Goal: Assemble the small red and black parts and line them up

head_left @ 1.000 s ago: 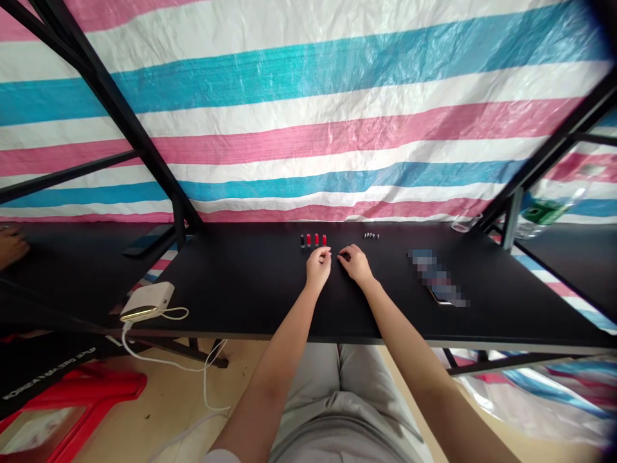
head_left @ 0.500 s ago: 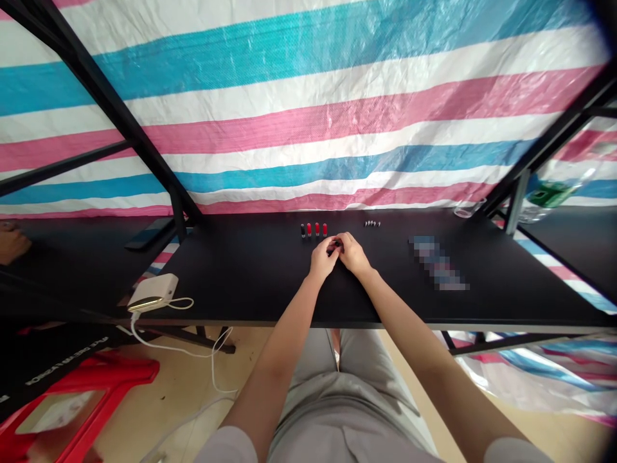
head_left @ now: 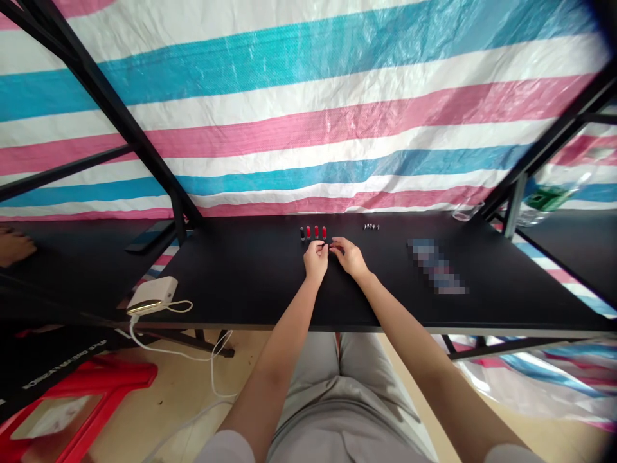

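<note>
Both of my hands meet at the middle of the black table (head_left: 250,283). My left hand (head_left: 315,260) is curled, its fingertips pinched on a small piece I cannot make out. My right hand (head_left: 348,255) is also pinched, fingertips pointing left toward the left hand and nearly touching it. Just beyond them stands a short row of small upright red and black pieces (head_left: 313,232). A few tiny dark metal pieces (head_left: 371,226) lie farther right near the back edge.
A white power bank (head_left: 151,295) with a white cable sits at the table's front left corner. A blurred flat object (head_left: 436,266) lies to the right. Another person's hand (head_left: 14,244) rests on the left table. Striped tarp hangs behind; a red stool (head_left: 72,411) stands below left.
My hands came together from slightly apart, then shifted forward toward the row of red and black pieces. The left hand now sits just below the row.
</note>
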### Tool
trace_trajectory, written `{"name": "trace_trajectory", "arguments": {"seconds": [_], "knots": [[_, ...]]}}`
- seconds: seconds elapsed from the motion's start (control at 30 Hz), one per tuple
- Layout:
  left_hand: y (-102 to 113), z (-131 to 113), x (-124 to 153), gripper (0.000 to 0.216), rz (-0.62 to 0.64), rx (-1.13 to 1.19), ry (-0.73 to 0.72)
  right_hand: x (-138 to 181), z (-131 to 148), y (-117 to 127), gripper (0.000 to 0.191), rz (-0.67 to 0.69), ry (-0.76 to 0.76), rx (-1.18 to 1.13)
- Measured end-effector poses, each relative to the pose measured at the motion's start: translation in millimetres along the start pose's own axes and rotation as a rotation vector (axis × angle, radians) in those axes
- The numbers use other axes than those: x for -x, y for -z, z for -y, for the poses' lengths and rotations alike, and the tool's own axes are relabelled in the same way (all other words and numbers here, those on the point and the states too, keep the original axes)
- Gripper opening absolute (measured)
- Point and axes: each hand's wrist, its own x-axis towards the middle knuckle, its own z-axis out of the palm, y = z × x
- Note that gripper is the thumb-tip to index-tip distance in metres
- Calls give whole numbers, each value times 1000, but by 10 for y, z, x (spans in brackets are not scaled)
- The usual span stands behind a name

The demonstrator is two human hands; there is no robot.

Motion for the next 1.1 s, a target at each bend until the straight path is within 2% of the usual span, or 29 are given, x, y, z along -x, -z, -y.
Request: {"name": "trace_trajectory", "arguments": {"seconds": [0.1,0.23,0.5,0.77,0.93,1.1], "knots": [[8,-32,-16,13,-69,86,39,-5,-17,23,30,-23,-44,49],[25,-72,-40,24,-121,224,85,-5,-31,43,30,-24,-50,60],[29,-122,-26,27,-89,249,78,-3,-34,53,31,-44,-51,66],[23,-99,-30,21,-83,180,27,-12,-125,32,27,-77,95,135],[27,-94,-24,20,-86,171,79,-19,-123,-11,23,-164,162,20],[13,-121,-9,20,22,213,128,-11,-106,-37,31,-163,192,-92]]}}
